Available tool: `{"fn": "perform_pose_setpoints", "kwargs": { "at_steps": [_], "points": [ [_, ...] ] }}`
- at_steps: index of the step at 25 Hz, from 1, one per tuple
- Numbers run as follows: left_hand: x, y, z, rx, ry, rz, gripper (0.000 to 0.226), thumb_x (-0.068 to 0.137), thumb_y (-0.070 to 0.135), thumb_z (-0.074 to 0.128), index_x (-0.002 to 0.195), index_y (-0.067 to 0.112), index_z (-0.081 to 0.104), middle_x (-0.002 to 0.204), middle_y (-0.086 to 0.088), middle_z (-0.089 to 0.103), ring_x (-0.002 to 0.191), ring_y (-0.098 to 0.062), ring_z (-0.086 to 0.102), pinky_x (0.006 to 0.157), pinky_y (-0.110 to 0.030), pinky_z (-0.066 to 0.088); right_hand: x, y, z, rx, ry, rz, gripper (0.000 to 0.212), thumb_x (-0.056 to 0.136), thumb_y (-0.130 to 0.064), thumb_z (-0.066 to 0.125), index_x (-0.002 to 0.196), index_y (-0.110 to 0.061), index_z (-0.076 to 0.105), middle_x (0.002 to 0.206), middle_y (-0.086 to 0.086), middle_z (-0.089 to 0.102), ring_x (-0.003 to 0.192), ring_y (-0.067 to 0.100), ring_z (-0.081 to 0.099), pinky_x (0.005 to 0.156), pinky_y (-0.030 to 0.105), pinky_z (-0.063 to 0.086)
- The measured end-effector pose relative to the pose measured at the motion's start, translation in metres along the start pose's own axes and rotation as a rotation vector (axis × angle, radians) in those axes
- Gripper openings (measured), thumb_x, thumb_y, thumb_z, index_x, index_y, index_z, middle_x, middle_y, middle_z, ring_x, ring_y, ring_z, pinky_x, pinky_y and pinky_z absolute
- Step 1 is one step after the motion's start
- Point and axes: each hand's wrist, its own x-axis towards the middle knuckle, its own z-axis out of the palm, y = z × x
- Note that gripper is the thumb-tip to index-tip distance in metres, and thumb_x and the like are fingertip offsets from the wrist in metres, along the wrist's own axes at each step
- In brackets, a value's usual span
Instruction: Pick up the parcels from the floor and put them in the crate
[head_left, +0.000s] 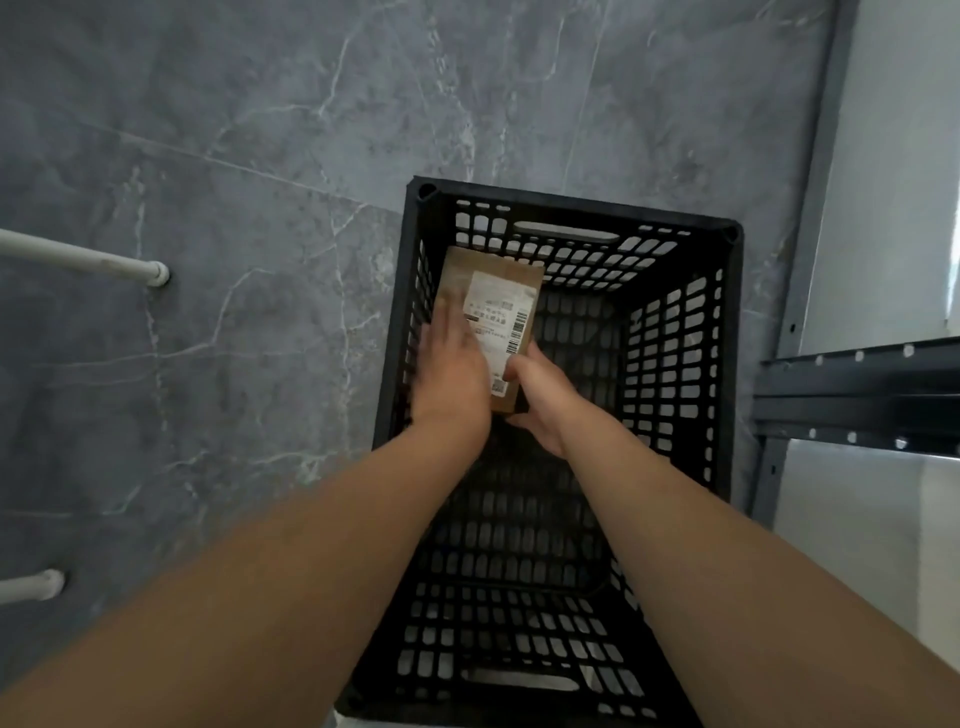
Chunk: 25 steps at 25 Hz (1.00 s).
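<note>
A black slotted plastic crate (727, 322) stands on the grey marble floor, seen from above. Inside it, near its far left corner, is a brown cardboard parcel (498, 283) with a white shipping label. My left hand (452, 374) lies flat over the parcel's left side, blurred. My right hand (540, 400) grips the parcel's near right corner, thumb on top. Both forearms reach down into the crate. Whether the parcel rests on the crate's bottom is unclear. No other parcel shows.
A metal shelving rack (852, 395) with dark beams and pale panels stands right beside the crate on the right. Two white pipes (83, 257) enter the frame at the left edge. Grey marble floor (234, 156) spreads to the left and beyond the crate.
</note>
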Motion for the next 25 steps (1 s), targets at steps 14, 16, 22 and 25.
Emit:
{"fn": "perform_pose_setpoints", "kwargs": {
  "at_steps": [14, 16, 22, 25],
  "points": [
    [-0.118, 0.082, -0.194, 0.165, -0.213, 0.025, 0.037, 0.098, 0.018, 0.05, 0.133, 0.008, 0.049, 0.137, -0.011, 0.048, 0.124, -0.026, 0.049, 0.105, -0.041, 0.041, -0.21, -0.139, -0.003, -0.792, 0.14, -0.159, 0.061, 0.104, -0.027, 0.033, 0.158, -0.014, 0.006, 0.166, 0.004, 0.004, 0.152, 0.021, -0.003, 0.121, 0.042, 0.013],
    [-0.14, 0.111, -0.244, 0.315, -0.154, 0.078, 0.046, 0.098, 0.021, 0.046, 0.142, 0.01, 0.038, 0.148, -0.008, 0.038, 0.135, -0.024, 0.039, 0.112, -0.041, 0.032, -0.265, -0.18, -0.009, -0.953, 0.158, -0.223, 0.064, 0.105, -0.033, 0.03, 0.158, -0.016, -0.002, 0.165, 0.0, -0.012, 0.15, 0.018, -0.018, 0.121, 0.048, -0.003],
    [-0.238, 0.241, -0.445, 0.356, 0.24, 0.293, 0.054, 0.103, 0.025, 0.031, 0.153, 0.011, 0.017, 0.163, -0.004, 0.013, 0.15, -0.018, 0.01, 0.122, -0.043, 0.008, -0.472, -0.346, -0.061, -0.997, 0.489, -0.57, 0.064, 0.105, -0.038, 0.027, 0.158, -0.019, -0.005, 0.165, -0.003, -0.015, 0.15, 0.016, -0.019, 0.121, 0.047, -0.005],
    [-0.294, 0.302, -0.521, 0.348, 0.459, 0.411, 0.055, 0.104, 0.027, 0.028, 0.155, 0.012, 0.012, 0.164, -0.001, 0.008, 0.151, -0.015, 0.005, 0.121, -0.043, 0.004, -0.568, -0.406, -0.077, -0.988, 0.627, -0.696, 0.064, 0.105, -0.036, 0.029, 0.158, -0.017, 0.0, 0.166, -0.001, -0.008, 0.152, 0.017, -0.011, 0.122, 0.048, -0.001]
  ]
}}
